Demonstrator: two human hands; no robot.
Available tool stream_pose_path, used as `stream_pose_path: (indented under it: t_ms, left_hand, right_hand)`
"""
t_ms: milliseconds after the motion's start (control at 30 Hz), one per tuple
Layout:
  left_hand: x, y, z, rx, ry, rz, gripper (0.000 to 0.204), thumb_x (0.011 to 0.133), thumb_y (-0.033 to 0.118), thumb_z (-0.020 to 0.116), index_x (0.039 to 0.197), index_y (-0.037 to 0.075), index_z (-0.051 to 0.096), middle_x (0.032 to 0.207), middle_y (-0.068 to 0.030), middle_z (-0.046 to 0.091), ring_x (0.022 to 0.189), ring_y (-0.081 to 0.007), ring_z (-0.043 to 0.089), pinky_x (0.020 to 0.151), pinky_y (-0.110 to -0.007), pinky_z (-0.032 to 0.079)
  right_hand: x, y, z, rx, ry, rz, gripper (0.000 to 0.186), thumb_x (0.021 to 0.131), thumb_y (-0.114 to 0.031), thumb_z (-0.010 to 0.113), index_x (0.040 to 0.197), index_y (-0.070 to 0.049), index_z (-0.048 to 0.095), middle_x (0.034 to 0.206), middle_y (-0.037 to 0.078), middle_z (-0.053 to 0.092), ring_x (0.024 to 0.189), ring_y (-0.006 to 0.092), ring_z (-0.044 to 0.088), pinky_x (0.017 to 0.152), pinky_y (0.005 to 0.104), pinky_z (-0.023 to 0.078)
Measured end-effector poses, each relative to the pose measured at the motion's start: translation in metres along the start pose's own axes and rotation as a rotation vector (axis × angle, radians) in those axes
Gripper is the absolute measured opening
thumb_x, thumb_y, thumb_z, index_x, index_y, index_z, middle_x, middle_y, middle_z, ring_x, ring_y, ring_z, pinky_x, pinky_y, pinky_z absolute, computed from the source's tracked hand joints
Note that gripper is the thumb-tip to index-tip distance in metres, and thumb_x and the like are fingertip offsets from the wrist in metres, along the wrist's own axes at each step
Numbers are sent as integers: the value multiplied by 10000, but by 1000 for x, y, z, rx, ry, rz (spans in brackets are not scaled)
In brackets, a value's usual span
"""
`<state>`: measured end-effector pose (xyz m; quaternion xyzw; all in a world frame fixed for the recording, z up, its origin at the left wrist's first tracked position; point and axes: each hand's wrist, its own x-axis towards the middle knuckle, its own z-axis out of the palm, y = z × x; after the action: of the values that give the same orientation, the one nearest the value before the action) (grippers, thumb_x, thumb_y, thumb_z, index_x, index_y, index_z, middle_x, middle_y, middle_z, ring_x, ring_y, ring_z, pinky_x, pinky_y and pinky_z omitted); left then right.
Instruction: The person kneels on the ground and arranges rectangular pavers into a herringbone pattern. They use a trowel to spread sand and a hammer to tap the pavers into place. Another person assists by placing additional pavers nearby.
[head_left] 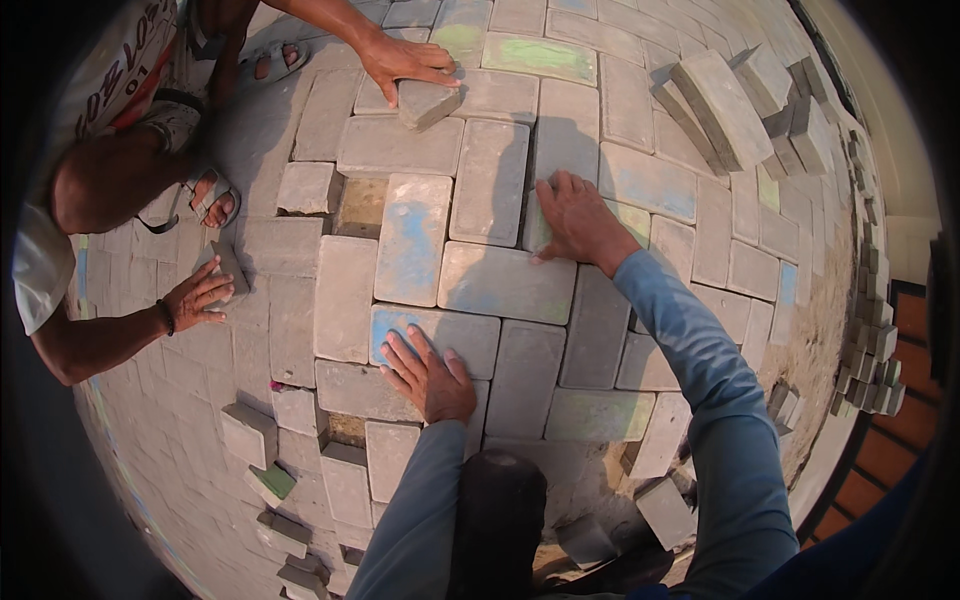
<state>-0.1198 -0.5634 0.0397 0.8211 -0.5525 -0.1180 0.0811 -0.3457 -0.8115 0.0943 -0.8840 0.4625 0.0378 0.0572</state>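
Note:
My left hand [432, 383] lies flat, fingers spread, on a grey paving block with a blue-painted end [455, 335]. Farther off and to the right, my right hand [582, 222] spans a green-tinted paving block [627, 220]. Its fingers bend at the far side and the thumb sits at the near side, while the hand covers most of the block. Left of it, a narrow dark gap runs beside a plain upright-laid block [488, 185]. Another block with blue smears [408, 240] lies between my hands and a sandy hole [363, 207].
Opposite me at left, a person's hand [405, 65] rests on a small block piece [428, 104]; their other hand [198, 292] touches another block [232, 270]. Loose blocks [725, 110] are piled at far right. More lie scattered near a second sandy gap [347, 430].

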Motion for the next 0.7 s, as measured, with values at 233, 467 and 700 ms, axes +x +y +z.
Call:
stream_pose_path:
  t_ms: [233,467,700]
  left_hand:
    - [0,0,-2,-11,-32,-25,741,1003,300,485,1618,2,200,1682,-293,110,1568,-475,37,1243,-614,14]
    - [-1,-2,-2,-5,-22,-22,742,1005,309,481,1621,6,201,1681,-290,117,1567,-477,43,1239,-625,26]
    - [0,3,5,20,-16,-14,730,1021,307,465,1638,41,181,1696,-274,90,1579,-454,34,1244,-614,29]
  right_hand:
    - [6,-1,-9,-29,-26,-105,796,611,-476,927,1103,30,560,1080,178,549,1042,350,598,911,446,497]
    - [16,-12,-16,1,-67,-97,794,616,-451,922,1135,36,569,1099,184,563,1031,354,603,887,455,497]
    - [-14,-28,37,-26,331,-45,654,849,-304,783,1320,72,528,1278,220,560,1191,414,572,1002,515,473]
